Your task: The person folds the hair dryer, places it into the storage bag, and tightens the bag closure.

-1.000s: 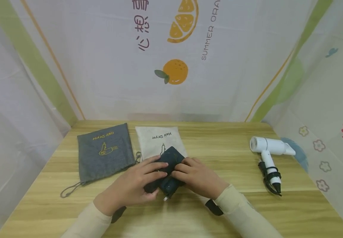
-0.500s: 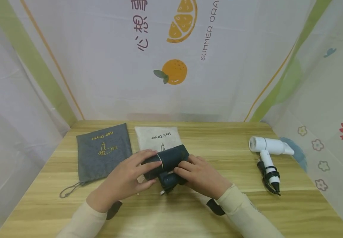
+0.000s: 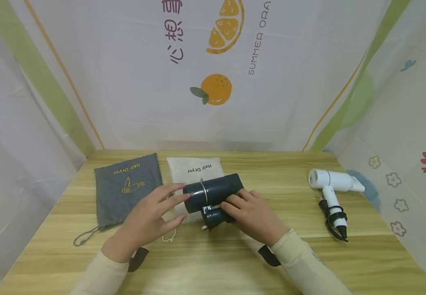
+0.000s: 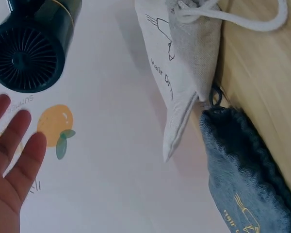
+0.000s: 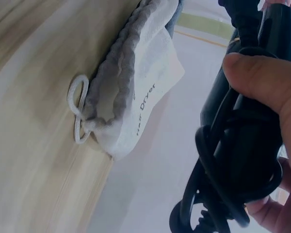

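Observation:
A dark navy hair dryer [image 3: 220, 189] with a thin gold ring round its barrel is held up over the white drawstring bag [image 3: 177, 169]. My right hand [image 3: 255, 217] grips its folded handle, and black cord [image 5: 216, 174] loops around that handle in the right wrist view. My left hand [image 3: 148, 223] is beside the barrel's rear end with its fingers spread. The left wrist view shows the dryer's round vent grille [image 4: 23, 59] above those fingers. The white bag, printed "Hair Dryer", lies with its gathered mouth toward me, partly hidden by the dryer.
A grey drawstring bag [image 3: 113, 200] with yellow print lies at the left. On the right rests a white hair dryer [image 3: 340, 181], its black cord wound round the handle. Patterned white curtains [image 3: 135, 102] enclose the wooden table [image 3: 272, 176].
The dark hair dryer has turned from slanting to nearly sideways and moved slightly right and away from me. My left hand has loosened from its barrel and shifted left.

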Available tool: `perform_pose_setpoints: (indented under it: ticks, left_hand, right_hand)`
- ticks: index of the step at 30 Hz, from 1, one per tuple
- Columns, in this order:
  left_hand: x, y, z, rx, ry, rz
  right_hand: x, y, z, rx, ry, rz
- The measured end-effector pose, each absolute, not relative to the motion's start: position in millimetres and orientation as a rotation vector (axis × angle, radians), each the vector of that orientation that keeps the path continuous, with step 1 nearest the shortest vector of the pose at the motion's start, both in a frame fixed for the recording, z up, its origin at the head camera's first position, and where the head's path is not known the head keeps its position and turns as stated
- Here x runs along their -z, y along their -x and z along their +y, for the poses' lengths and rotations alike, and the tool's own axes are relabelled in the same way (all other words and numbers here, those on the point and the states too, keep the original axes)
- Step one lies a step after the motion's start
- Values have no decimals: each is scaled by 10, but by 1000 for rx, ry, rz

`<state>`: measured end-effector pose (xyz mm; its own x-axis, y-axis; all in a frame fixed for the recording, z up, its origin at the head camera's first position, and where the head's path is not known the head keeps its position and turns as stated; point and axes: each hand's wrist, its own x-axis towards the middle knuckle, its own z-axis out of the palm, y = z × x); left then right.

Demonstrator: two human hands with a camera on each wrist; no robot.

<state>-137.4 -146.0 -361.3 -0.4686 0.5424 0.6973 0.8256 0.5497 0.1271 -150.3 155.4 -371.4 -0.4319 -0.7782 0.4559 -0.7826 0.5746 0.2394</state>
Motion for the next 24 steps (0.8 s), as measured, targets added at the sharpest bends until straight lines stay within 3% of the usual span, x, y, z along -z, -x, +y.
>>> perform_pose_setpoints:
  ticks: [8, 15, 24]
  left_hand:
    - [3747, 1398, -1459, 605, 984, -2348]
    - [3949, 1452, -1317, 545, 1093, -2711]
    - [4095, 1539, -1270, 465, 1086, -2700]
  right_hand:
    - [3686, 1529, 1663, -77, -1151, -2323]
    - [3663, 1524, 1683, -78, -1128, -2330]
    - [3680, 1518, 1689, -93, -1126, -2335]
